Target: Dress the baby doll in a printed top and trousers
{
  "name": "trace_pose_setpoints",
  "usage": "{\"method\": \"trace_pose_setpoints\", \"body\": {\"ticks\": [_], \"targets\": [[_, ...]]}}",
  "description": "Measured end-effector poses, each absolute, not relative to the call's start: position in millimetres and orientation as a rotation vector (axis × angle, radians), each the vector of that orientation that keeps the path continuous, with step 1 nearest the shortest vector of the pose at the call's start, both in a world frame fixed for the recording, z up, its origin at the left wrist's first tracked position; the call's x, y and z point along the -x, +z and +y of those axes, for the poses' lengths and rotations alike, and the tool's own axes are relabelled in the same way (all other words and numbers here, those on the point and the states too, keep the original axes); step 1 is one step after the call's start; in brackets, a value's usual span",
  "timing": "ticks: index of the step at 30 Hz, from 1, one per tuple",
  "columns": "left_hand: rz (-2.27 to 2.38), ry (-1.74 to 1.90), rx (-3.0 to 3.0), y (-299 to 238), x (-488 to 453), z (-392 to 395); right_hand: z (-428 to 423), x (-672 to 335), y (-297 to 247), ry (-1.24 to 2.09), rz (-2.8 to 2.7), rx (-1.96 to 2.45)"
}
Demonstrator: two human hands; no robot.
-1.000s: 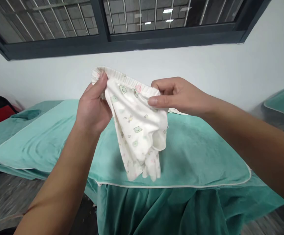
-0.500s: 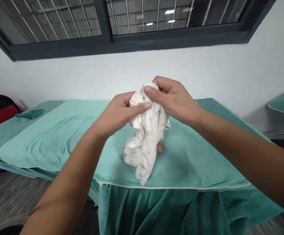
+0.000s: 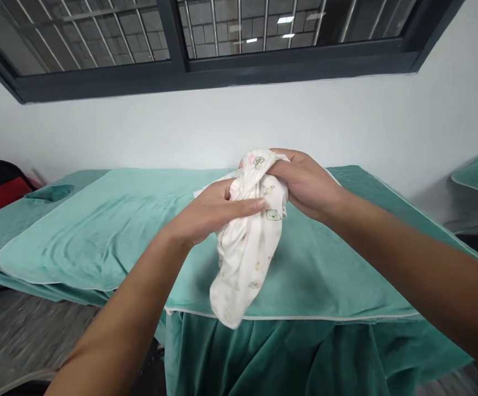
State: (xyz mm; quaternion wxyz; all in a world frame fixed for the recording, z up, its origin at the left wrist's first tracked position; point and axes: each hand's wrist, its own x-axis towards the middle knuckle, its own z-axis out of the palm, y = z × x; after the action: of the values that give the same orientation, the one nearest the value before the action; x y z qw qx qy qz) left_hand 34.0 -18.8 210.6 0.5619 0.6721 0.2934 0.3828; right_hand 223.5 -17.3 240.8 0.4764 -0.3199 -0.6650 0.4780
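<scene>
Your left hand pinches the garment, thumb across its front. Your right hand, just beside it, grips the bunched top; cloth loops over its fingers, so you cannot see their tips. The garment, white with small prints, hangs crumpled between and below both hands, and a flap shows behind the left one. Its lower end overlaps, in your view, the white-edged front of the teal sheet beneath your hands. Below that falls a darker green drape, with grey floor down to your left. Beyond your hands stands the white wall, and above them a dark-framed window with metal bars.
</scene>
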Motion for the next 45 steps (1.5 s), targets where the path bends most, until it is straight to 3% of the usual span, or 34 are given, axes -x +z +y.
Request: {"method": "trace_pose_setpoints", "body": {"ticks": [5, 9, 12, 17, 20, 25, 31, 37, 41, 45], "targets": [[0.606, 1.117, -1.391, 212, -36, -18, -20, -226, 238, 1.229, -1.510, 0.765], [0.530, 1.207, -1.272, 214, -39, -15, -30, -229, 232, 1.466, -1.754, 0.792], [0.517, 1.144, -1.256, 210, -39, -14, -33, -227, 232, 1.505, -1.786, 0.822], [0.559, 0.905, -1.353, 201, -34, -18, -18, -225, 233, 1.204, -1.523, 0.761], [0.557, 0.729, -1.430, 200, -30, -21, -12, -226, 234, 1.189, -1.394, 0.757], [0.529, 0.890, -1.337, 195, -31, -17, -20, -230, 228, 1.366, -1.366, 0.754], [0.499, 1.064, -1.157, 194, -41, -16, -30, -234, 219, 1.677, -1.745, 0.854], [0.520, 0.931, -1.252, 184, -32, -12, -24, -237, 226, 1.414, -1.490, 0.760], [0.524, 0.764, -1.325, 178, -24, -11, -22, -239, 227, 1.421, -1.415, 0.682], [0.510, 0.954, -1.245, 182, -34, -9, -21, -241, 215, 1.467, -1.395, 0.634]]}}
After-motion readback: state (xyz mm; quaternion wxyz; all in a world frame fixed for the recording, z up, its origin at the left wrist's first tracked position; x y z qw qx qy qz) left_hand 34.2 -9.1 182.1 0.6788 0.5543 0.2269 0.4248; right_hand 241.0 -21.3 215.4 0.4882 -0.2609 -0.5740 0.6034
